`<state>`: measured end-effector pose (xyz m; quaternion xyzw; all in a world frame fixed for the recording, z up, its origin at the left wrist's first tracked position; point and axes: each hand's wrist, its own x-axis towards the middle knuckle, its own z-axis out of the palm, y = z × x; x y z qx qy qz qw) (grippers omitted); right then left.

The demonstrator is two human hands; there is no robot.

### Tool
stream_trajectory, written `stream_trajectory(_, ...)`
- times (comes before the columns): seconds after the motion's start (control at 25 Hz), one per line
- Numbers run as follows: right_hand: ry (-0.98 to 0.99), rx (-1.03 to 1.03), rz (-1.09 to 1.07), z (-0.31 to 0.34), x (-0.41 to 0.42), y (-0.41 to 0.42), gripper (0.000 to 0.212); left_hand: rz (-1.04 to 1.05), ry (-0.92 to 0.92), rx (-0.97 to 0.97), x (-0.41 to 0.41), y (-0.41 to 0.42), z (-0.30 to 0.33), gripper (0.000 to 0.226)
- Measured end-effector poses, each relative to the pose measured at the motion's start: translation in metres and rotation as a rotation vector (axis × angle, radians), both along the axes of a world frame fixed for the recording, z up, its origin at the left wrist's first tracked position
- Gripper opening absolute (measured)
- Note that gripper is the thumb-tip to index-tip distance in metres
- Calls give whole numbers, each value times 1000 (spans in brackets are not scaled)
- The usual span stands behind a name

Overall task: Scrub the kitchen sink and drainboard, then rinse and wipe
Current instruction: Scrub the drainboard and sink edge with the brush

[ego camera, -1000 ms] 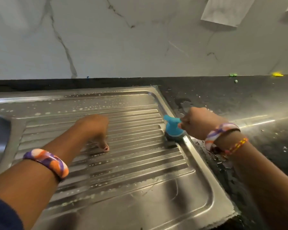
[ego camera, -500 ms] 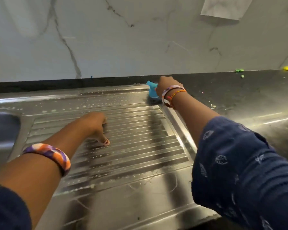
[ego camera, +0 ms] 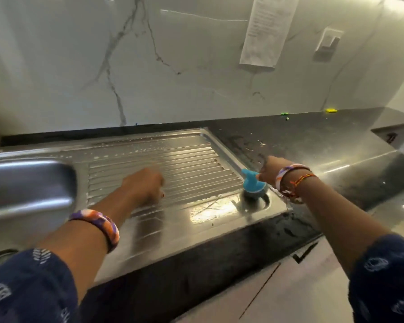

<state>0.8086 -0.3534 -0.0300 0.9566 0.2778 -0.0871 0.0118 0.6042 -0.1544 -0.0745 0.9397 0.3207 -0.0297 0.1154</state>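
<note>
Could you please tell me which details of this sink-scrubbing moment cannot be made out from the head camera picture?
- Sink basin: cut off by the left edge; drain and tap unseen.
- Left hand on the drainboard: motion-blurred; fingers unclear.
- Blue scrub brush: bristles hidden beneath its body; the right hand covers the handle end.
- Paper notice on the wall: print too small to read.
- Small yellow and green bits on the countertop: too small to identify.

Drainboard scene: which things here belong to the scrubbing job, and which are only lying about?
Job:
drainboard
sink basin
blue scrub brush, gripped by right hand
left hand resting on the ribs

Lying about:
paper on wall
yellow bit
green bits
</note>
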Motion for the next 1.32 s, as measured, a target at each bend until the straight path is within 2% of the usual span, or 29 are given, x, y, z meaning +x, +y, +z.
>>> stream_trajectory(0.12,-92,3,-72,1,-57,-22,36,-119,15,-132,-70,-18,16,39)
stream_trajectory(0.2,-150,67,-73,-2,-97,-22,33,-116,22,-143,-121,-23,27,40)
stream_trajectory(0.28,-125,159,-4,-2,-139,-2,30,-51,16,-107,-176,-17,38,39)
stream_trajectory(0.4,-20,253,232,12,-204,50,30,95,28,-36,-255,1,49,39)
stream_trajectory(0.48,91,320,442,29,-258,92,29,208,27,1,-308,15,53,41)
stream_trajectory(0.6,338,309,735,49,-341,144,34,382,42,37,-378,30,59,36)
stream_trajectory(0.68,584,362,812,48,-389,182,40,514,30,69,-421,35,61,32)
stream_trajectory(0.76,763,448,846,41,-430,220,42,646,29,126,-459,44,55,37)
stream_trajectory(0.88,842,532,914,31,-482,272,47,759,54,179,-500,60,44,48)
stream_trajectory(1.0,789,639,988,23,-518,335,43,784,53,208,-515,97,36,60)
stream_trajectory(1.12,559,699,1138,15,-549,411,40,737,74,262,-514,160,33,57)
stream_trajectory(1.24,446,646,1225,4,-571,464,40,809,181,213,-499,212,22,66)
stream_trajectory(1.32,334,542,1338,-7,-578,482,39,848,202,177,-488,232,12,73)
